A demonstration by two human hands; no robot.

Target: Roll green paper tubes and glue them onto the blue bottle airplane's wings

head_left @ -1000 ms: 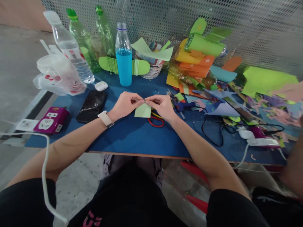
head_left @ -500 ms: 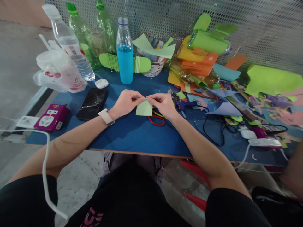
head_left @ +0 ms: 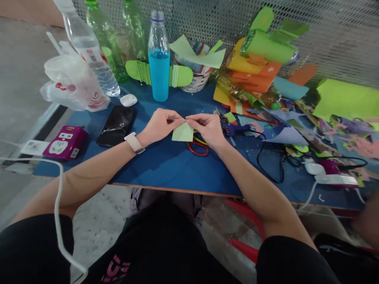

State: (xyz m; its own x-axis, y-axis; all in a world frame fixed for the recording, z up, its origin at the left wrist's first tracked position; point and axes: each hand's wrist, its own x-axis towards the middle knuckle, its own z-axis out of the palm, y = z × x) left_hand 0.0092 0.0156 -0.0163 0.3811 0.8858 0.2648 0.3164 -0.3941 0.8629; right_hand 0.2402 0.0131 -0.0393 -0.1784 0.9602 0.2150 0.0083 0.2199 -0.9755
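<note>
A small light-green piece of paper (head_left: 182,133) is pinched at its top edge between both hands, over the middle of the blue table. My left hand (head_left: 161,126) closes thumb and finger on its upper left. On the upper right, my right hand (head_left: 207,128) grips it the same way, fingertips close to the left ones. Scissors with red and yellow handles (head_left: 197,149) lie on the table just behind and below the paper, partly hidden by it and my right hand. A bottle of blue liquid (head_left: 159,75) stands beyond the hands.
Left of me are a black phone (head_left: 116,125), a white earbud case (head_left: 128,100), a purple power adapter (head_left: 65,142) and a bagged cup (head_left: 68,85). Paper scraps (head_left: 343,134) and black cable (head_left: 268,175) spread rightward. A paper-filled basket (head_left: 195,81) and several bottles stand behind.
The view has shifted slightly, so the table things sit a little differently in it. Both hands keep hold of the paper, whose lower edge now looks a little wider and more tilted.
</note>
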